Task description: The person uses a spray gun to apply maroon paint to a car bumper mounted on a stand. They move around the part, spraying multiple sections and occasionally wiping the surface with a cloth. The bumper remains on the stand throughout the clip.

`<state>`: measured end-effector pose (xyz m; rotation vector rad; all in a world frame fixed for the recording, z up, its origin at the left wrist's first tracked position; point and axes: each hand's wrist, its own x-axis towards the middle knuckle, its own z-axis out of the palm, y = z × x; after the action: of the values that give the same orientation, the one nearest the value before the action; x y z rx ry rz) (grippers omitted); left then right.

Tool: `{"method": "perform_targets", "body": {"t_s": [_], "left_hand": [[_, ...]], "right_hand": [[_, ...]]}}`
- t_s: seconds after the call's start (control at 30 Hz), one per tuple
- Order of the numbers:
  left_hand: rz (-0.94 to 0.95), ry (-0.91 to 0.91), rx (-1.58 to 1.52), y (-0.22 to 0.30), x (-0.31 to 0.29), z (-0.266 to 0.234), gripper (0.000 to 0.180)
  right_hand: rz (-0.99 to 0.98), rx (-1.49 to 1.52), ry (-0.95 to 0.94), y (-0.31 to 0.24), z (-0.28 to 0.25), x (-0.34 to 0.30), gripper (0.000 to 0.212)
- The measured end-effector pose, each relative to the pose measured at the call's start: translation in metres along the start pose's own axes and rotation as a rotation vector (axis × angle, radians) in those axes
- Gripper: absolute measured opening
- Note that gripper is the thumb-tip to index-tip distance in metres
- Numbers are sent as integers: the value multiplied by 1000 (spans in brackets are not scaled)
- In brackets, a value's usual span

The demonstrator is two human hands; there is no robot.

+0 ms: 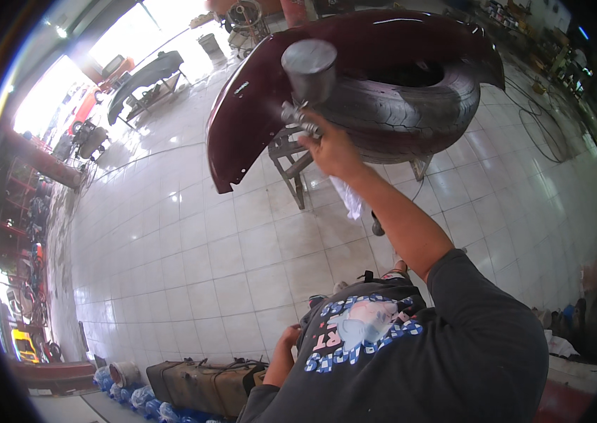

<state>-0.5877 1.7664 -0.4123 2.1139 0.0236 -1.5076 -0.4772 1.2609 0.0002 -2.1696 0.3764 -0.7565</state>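
Observation:
My right hand (335, 146) is stretched forward and closed around a spray gun (301, 118) with a grey metal cup (310, 67) on top. The gun is beside the inner curve of a glossy dark red curved car body panel (242, 106), apparently without touching it. A worn tyre (397, 109) lies under the panel's arch, on a stand (291, 166). Below my right wrist hangs a white cloth (347, 196); what holds it is hidden. My left hand (289, 336) is low by my waist, away from the panel, its fingers mostly hidden against my shirt.
Tiled floor (193, 240) stretches around the stand. Another dark panel (147, 77) rests on a rack at the far left. A hose (541, 120) loops over the floor at right. Behind my left side are a brown tank-like box (200, 386) and blue plastic bottles (145, 400).

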Motion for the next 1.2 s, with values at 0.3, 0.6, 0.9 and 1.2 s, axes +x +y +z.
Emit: {"method": "perform_targets", "body": {"t_s": [0.3,0.6,0.9,1.2], "left_hand": [[183,39,-113,61,-6,-37,42],[125,-10,115,51,-22,-14,48],[-15,-65,214,-28,-25,10,50],[53,-68,186,101,24,-8,44]], "right_hand": [[65,-34,125,-14,-5,-26,58],[53,165,-234,-1,103,-88,56],[168,130,-303,6,35,-41,55],[-13,222,186,58,-118,57,53]]}}
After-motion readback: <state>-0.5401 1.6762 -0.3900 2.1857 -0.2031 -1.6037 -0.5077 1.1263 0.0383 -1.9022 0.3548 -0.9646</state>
